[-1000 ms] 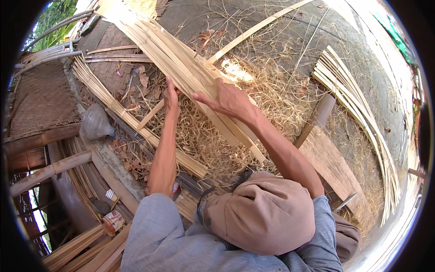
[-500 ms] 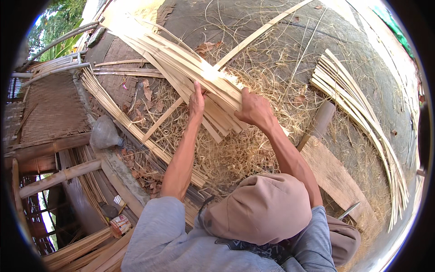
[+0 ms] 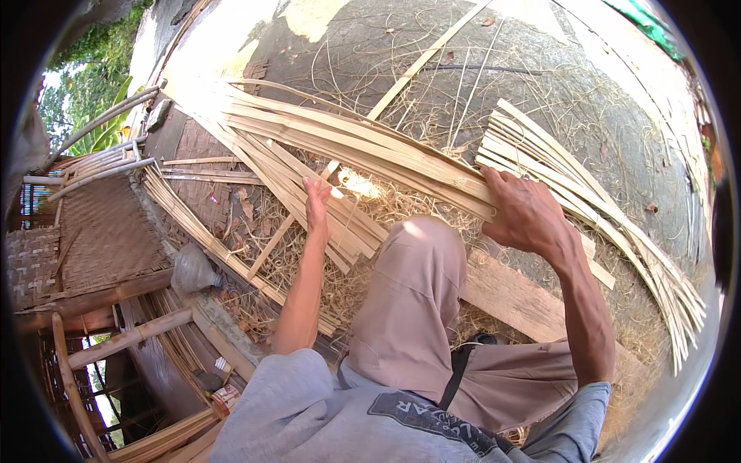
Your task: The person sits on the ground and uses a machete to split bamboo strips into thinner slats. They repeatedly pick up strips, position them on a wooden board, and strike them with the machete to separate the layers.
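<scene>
My right hand [image 3: 528,213] is closed round the near end of a bundle of long, pale bamboo strips [image 3: 363,139]. The bundle stretches away to the upper left, where bright sunlight washes it out. Below it lies a second fan of strips [image 3: 297,185], its cut ends pointing toward my raised knee [image 3: 409,270]. My left hand [image 3: 317,207] is beside these lower strips, thumb and fingers apart, seemingly gripping nothing. Whether it touches them is hard to tell.
Curly shavings [image 3: 309,258] cover the ground. Another fan of strips [image 3: 587,193] lies to the right, and a flat board [image 3: 513,297] by my leg. At left are a long strip bundle [image 3: 204,231], a clear plastic jug [image 3: 194,268] and a bamboo frame [image 3: 131,337].
My right hand has moved right with the upper bundle, parting it from the lower strips. My left hand is slightly lower and further left. My knee now shows between my arms.
</scene>
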`<state>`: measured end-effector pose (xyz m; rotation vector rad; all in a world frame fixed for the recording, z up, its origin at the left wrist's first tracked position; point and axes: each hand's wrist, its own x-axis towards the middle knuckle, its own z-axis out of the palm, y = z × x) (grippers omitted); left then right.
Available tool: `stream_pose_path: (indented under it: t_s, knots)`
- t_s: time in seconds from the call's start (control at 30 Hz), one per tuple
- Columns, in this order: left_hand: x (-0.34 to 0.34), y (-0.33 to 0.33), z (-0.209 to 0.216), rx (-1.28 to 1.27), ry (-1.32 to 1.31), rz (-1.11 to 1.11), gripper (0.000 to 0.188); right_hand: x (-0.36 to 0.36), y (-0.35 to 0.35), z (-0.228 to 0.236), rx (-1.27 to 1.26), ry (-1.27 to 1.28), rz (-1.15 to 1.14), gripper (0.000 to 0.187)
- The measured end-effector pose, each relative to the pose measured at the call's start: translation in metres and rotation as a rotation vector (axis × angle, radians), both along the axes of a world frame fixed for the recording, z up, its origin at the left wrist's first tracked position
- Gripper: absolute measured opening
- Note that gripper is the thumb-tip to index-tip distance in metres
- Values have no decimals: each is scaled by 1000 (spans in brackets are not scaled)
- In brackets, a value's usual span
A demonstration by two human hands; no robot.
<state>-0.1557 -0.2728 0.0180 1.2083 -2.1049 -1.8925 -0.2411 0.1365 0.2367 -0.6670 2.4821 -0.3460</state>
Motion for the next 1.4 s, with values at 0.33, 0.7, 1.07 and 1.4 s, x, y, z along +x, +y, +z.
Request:
stream_pose_path:
  t_s: [0.33, 0.7, 1.07, 1.4]
  knots:
    - [-64, 33, 102, 1214, 1104, -227, 129, 158, 149, 145, 128, 285, -17, 92]
    - [-48, 156, 126, 1306, 701, -244, 48, 223, 333, 13, 143, 787, -282, 88]
    - [-18, 120, 39, 849, 317, -59, 53, 307, 337, -48, 265, 822, -396, 46]
    - [-57, 56, 31, 806, 228, 96, 41, 428, 310, -87, 46, 1170, -1178, 68]
